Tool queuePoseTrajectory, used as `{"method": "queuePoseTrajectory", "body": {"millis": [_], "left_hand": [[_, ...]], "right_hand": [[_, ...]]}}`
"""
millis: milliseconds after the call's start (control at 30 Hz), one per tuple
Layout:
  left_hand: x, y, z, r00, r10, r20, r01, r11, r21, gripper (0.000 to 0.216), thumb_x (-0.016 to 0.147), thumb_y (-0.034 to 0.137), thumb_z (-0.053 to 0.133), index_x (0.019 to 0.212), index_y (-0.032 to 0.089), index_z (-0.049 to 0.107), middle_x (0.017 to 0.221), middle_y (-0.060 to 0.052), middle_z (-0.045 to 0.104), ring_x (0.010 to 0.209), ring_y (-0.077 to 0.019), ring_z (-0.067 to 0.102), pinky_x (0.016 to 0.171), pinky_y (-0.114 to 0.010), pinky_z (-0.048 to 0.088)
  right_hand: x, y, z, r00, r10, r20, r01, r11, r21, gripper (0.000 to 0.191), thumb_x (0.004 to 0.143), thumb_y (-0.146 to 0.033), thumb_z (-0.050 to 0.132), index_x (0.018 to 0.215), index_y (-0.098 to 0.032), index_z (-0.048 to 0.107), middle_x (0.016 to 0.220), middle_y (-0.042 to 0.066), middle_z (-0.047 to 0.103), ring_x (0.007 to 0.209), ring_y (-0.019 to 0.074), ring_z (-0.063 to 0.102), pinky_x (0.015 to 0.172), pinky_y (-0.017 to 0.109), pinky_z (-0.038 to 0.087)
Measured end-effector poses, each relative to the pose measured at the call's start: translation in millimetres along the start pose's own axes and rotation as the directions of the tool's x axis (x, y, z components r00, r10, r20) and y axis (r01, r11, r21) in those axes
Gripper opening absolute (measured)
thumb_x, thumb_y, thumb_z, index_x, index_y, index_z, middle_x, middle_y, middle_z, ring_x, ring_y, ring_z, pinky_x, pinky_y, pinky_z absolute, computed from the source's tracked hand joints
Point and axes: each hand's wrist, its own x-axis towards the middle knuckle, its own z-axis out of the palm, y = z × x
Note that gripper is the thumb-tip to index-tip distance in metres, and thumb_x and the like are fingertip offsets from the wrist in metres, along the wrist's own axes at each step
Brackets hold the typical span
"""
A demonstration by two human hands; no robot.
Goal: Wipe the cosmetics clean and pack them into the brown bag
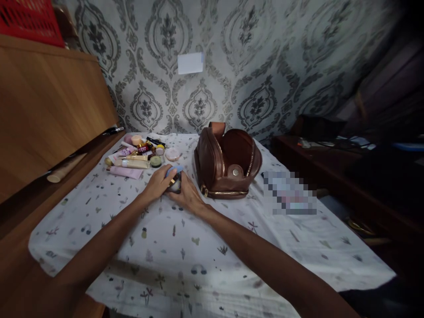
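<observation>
My left hand (159, 182) and my right hand (188, 194) meet over a small round container (174, 176) with a pale blue top and a dark, gold-trimmed body. Both hands are closed around it, resting on the patterned white cloth (198, 247). Just to the right stands a brown leather pouch (228, 162), unzipped and gaping open, its inside showing a round snap. A heap of cosmetics (141, 155) lies to the far left of my hands: tubes, small jars, compacts and a pink flat tube.
A wooden cabinet (46, 110) runs along the left with a pen and a beige tube on its ledge. A dark wooden bench (331, 168) with papers stands on the right. A blurred flat item (289, 194) lies right of the pouch. Patterned wallpaper is behind.
</observation>
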Motion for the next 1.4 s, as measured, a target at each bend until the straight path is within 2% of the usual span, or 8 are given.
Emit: {"method": "queuePoseTrajectory", "body": {"millis": [100, 233, 367, 567, 800, 933, 1033, 1400], "left_hand": [[1, -4, -8, 0.996, 0.039, 0.077, -0.027, 0.986, -0.162, 0.05, 0.101, 0.053, 0.029, 0.091, 0.017, 0.062, 0.095, -0.008, 0.067, 0.094, -0.022, 0.062, 0.091, -0.036, 0.049], [2, -5, -17, 0.975, 0.146, 0.168, -0.099, 0.961, -0.259, 0.05, 0.099, 0.054, 0.036, 0.12, 0.018, 0.064, 0.129, -0.009, 0.064, 0.124, -0.0239, 0.055, 0.111, -0.036, 0.038], [4, -7, -25, 0.982, 0.054, 0.181, -0.016, 0.978, -0.207, 0.058, 0.099, 0.059, 0.033, 0.119, 0.017, 0.068, 0.121, -0.008, 0.07, 0.114, -0.0258, 0.062, 0.106, -0.037, 0.043], [9, -19, -25, 0.986, -0.158, 0.06, 0.169, 0.941, -0.295, 0.067, 0.093, 0.07, 0.034, 0.095, 0.015, 0.073, 0.09, -0.007, 0.074, 0.087, -0.024, 0.067, 0.085, -0.035, 0.052], [10, -16, -23, 0.97, -0.07, -0.232, 0.024, 0.98, -0.196, 0.051, 0.095, 0.059, 0.04, 0.094, 0.016, 0.069, 0.094, -0.006, 0.07, 0.092, -0.0224, 0.062, 0.088, -0.032, 0.049], [5, -7, -24, 0.997, 0.077, 0.014, -0.073, 0.979, -0.191, 0.045, 0.096, 0.053, 0.045, 0.113, 0.018, 0.068, 0.116, -0.008, 0.069, 0.109, -0.0247, 0.061, 0.098, -0.034, 0.046], [3, -2, -25, 0.967, 0.17, 0.189, -0.134, 0.972, -0.192, 0.045, 0.096, 0.051, 0.047, 0.121, 0.019, 0.066, 0.122, -0.01, 0.067, 0.114, -0.026, 0.06, 0.103, -0.036, 0.043], [4, 4, -37, 0.942, 0.126, 0.312, -0.125, 0.992, -0.022, 0.051, 0.087, 0.049, 0.063, 0.13, 0.021, 0.059, 0.126, -0.009, 0.064, 0.114, -0.0274, 0.059, 0.103, -0.039, 0.043]], "right_hand": [[-1, -3, -5, 0.998, 0.058, 0.031, -0.059, 0.998, 0.036, 0.069, 0.073, -0.035, 0.075, 0.129, -0.016, 0.039, 0.116, 0.014, 0.062, 0.107, 0.0289, 0.061, 0.091, 0.043, 0.051], [-1, -7, -9, 0.989, 0.137, 0.054, -0.139, 0.99, 0.034, 0.068, 0.072, -0.034, 0.076, 0.127, -0.013, 0.041, 0.114, 0.015, 0.064, 0.103, 0.0292, 0.064, 0.088, 0.044, 0.052], [-1, -7, -10, 0.992, 0.116, 0.049, -0.12, 0.99, 0.081, 0.078, 0.071, -0.033, 0.077, 0.137, -0.016, 0.039, 0.122, 0.016, 0.063, 0.111, 0.0299, 0.062, 0.093, 0.044, 0.051], [2, -6, -10, 0.982, 0.18, 0.054, -0.183, 0.98, 0.081, 0.095, 0.07, -0.035, 0.078, 0.149, -0.01, 0.03, 0.134, 0.021, 0.058, 0.124, 0.0335, 0.058, 0.104, 0.048, 0.046], [1, -3, -10, 0.987, 0.152, 0.05, -0.155, 0.986, 0.068, 0.102, 0.071, -0.036, 0.079, 0.153, -0.014, 0.023, 0.134, 0.02, 0.059, 0.125, 0.0337, 0.058, 0.103, 0.049, 0.046], [0, 0, -8, 0.99, 0.132, 0.043, -0.134, 0.989, 0.059, 0.099, 0.072, -0.037, 0.078, 0.153, -0.012, 0.025, 0.131, 0.02, 0.06, 0.12, 0.0343, 0.06, 0.1, 0.048, 0.048], [0, 3, -6, 0.993, 0.111, 0.029, -0.112, 0.992, 0.062, 0.097, 0.071, -0.036, 0.078, 0.151, -0.014, 0.028, 0.13, 0.018, 0.061, 0.121, 0.034, 0.06, 0.099, 0.046, 0.049], [-1, -1, -7, 0.991, 0.135, -0.021, -0.133, 0.986, 0.104, 0.08, 0.067, -0.035, 0.077, 0.135, -0.015, 0.039, 0.131, 0.017, 0.056, 0.119, 0.0305, 0.058, 0.1, 0.046, 0.048]]}}
